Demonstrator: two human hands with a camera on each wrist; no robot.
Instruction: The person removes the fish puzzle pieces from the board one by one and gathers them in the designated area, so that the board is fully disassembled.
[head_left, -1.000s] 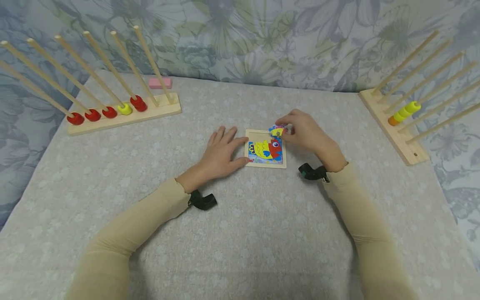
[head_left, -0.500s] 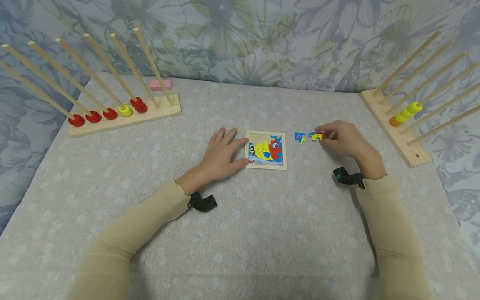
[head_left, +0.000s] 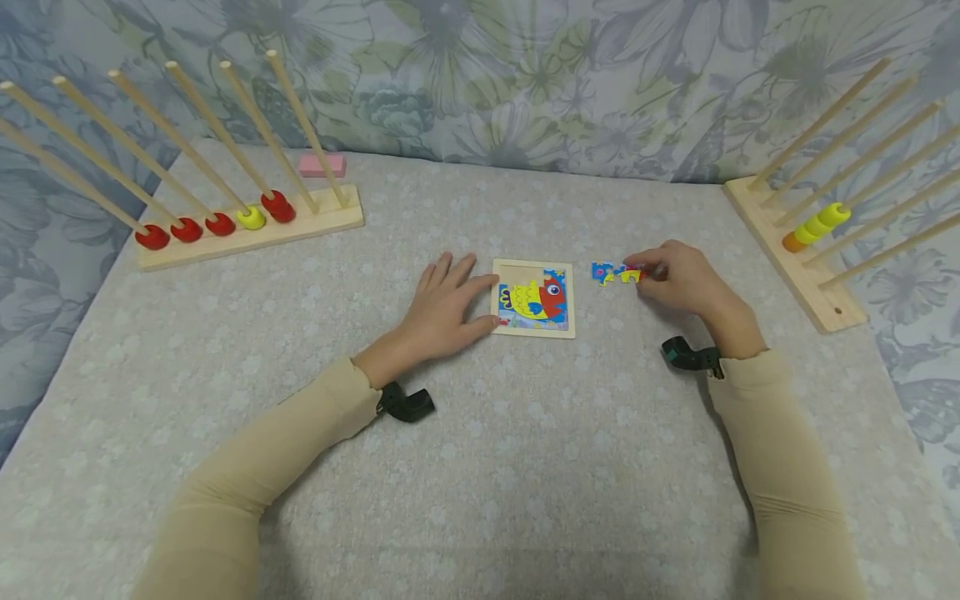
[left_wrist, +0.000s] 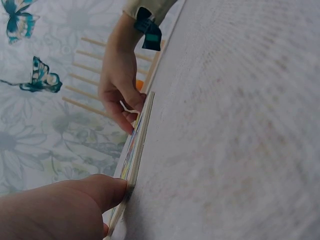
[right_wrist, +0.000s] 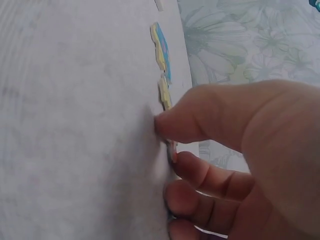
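A small square puzzle tray [head_left: 533, 334] lies flat on the table, showing a red and yellow fish with a bare patch at its upper left. My left hand [head_left: 442, 312] rests beside it, fingers spread, thumb and index finger touching its left edge; in the left wrist view the thumb [left_wrist: 107, 190] presses on that edge. Right of the tray lies a loose blue puzzle piece [head_left: 602, 272]. Next to it my right hand [head_left: 686, 279] pinches a yellow and blue puzzle piece [head_left: 628, 274] at table level. Fingers cover its right end.
A wooden peg stand [head_left: 255, 242] with red and yellow beads stands at the back left, a pink block [head_left: 322, 165] behind it. Another peg stand [head_left: 795, 258] with yellow and orange beads is at the right. A patterned wall [head_left: 495, 83] closes off the back.
My right hand has moved from the tray's upper right corner out to the right with the puzzle piece, then slightly left, close against the blue piece. My left hand has stayed put.
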